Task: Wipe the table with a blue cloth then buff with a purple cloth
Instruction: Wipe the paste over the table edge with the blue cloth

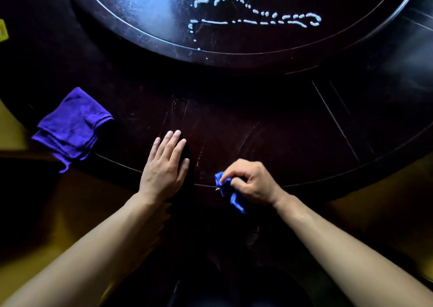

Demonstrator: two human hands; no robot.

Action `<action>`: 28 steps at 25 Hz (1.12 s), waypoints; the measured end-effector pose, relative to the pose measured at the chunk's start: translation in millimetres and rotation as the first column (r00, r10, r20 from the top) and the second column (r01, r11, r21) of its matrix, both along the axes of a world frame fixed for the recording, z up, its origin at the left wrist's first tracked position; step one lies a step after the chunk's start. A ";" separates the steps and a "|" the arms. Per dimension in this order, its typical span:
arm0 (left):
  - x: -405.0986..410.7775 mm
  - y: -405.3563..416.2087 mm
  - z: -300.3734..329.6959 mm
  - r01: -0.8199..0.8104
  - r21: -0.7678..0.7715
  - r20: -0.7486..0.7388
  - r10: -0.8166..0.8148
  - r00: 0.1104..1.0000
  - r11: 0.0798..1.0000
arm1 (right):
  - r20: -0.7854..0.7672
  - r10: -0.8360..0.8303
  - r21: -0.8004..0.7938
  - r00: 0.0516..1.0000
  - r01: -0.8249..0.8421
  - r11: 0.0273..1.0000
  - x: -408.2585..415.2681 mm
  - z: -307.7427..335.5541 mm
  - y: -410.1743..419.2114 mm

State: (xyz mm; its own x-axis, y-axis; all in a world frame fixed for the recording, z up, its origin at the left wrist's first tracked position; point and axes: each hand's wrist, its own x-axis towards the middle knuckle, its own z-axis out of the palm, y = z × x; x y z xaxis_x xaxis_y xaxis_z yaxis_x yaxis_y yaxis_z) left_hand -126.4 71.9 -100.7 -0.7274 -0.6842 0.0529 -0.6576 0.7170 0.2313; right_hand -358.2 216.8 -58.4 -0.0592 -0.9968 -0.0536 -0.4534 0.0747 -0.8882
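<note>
A dark round wooden table fills the view. My right hand is closed on a bunched blue cloth at the table's near edge; part of the cloth hangs over the rim. My left hand lies flat on the table near the same edge, fingers together and slightly spread, holding nothing. A folded purple cloth rests at the left, with one corner hanging over the edge.
A raised round turntable sits at the table's centre, with lines and dots of white foam or cleaner on its right part. A yellow object shows at the far left edge. Yellowish floor lies below the table.
</note>
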 end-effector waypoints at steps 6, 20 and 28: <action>-0.4 -0.1 -2.0 -0.012 -0.001 0.011 0.012 1.000 1.000 | 0.086 0.112 0.029 0.990 -0.115 0.993 20.7 8.8 47.1; 0.0 -1.9 1.4 -0.009 0.024 -0.020 0.009 1.000 1.000 | 0.045 -0.599 0.084 0.799 0.595 0.799 -82.3 3.7 -111.8; -1.1 -1.6 4.5 -0.010 0.035 -0.030 0.011 0.999 0.999 | 0.066 0.169 0.059 0.983 -0.173 0.983 22.6 4.5 -0.8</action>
State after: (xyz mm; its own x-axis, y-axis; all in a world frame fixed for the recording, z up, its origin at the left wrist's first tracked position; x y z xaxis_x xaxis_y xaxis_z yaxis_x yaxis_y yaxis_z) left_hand -127.4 70.3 -96.2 -0.7185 -0.6937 0.0503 -0.6576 0.7010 0.2760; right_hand -335.6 216.0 -53.9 0.1172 -0.9863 -0.1165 -0.4101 0.0588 -0.9102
